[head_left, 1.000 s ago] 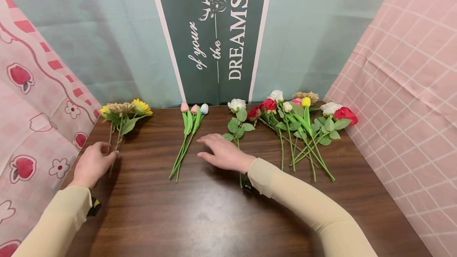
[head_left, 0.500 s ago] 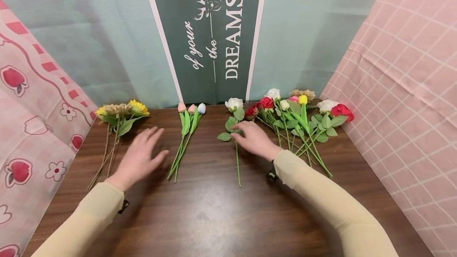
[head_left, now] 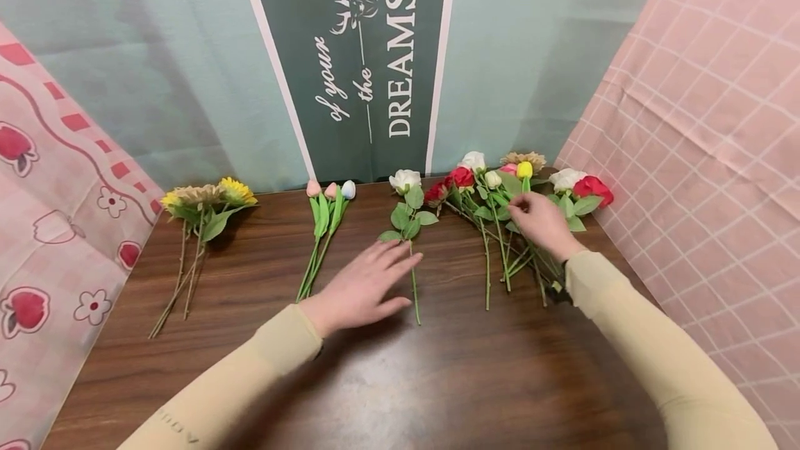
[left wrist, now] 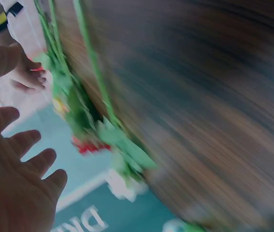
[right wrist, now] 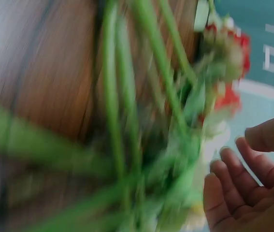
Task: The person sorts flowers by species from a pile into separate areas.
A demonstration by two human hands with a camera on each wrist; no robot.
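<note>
— Dark wooden table (head_left: 387,380), flowers lying sorted by kind. What are the hands doing?
— Left hand (head_left: 359,287) is hovering, fingers spread, beside the white rose (head_left: 406,214); right hand (head_left: 540,222) is reaching, fingers loosely curled, into the mixed pile (head_left: 506,207).

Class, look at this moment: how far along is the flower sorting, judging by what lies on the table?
Sorted: sunflowers, tulips and one white rose lie in separate groups. In hand: the right hand reaches into the mixed pile; the left hand hovers open beside the rose's stem. Left: that mixed pile.

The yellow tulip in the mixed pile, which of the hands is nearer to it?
Right. The right hand sits just below the yellow tulip; the left hand lies far left, beside the white rose stem.
</note>
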